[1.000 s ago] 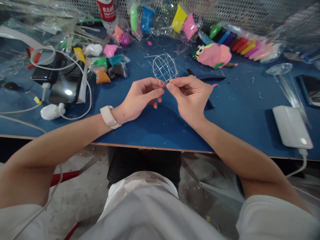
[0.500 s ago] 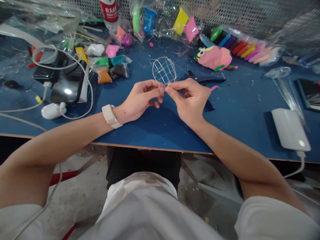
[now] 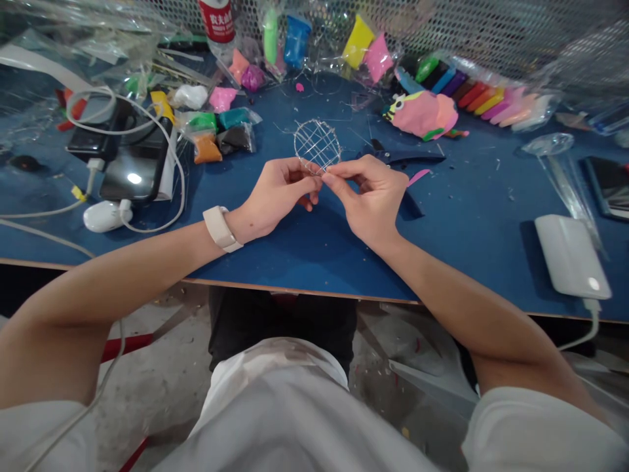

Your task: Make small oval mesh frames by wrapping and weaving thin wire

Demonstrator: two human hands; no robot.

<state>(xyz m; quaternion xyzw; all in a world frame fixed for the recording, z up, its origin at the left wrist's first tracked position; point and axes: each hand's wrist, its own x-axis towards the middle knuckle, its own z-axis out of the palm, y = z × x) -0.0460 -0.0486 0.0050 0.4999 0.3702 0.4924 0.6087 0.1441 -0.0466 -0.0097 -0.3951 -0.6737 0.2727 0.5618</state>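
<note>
A round wire mesh frame (image 3: 318,141), silvery with crossing strands inside a ring, is held up over the blue table. My left hand (image 3: 282,190) pinches its near edge between thumb and fingers. Against the left fingertips, my right hand (image 3: 368,193) grips the same near edge with thumb and forefinger. The exact bit of wire between the fingertips is too small to make out. Dark blue-handled pliers (image 3: 410,157) lie just beyond my right hand, partly hidden by it. A pink strip (image 3: 419,177) lies beside them.
A pink clay figure (image 3: 425,115) lies behind the pliers. Bagged coloured clay (image 3: 206,149) and black power banks (image 3: 132,172) with cables lie left. A white power bank (image 3: 572,255) rests near the right front edge. A bottle (image 3: 217,21) stands at the back.
The wire frame has tilted and shifted slightly left and lower in view. Both hands keep their pinch on its near edge, with small finger movements.
</note>
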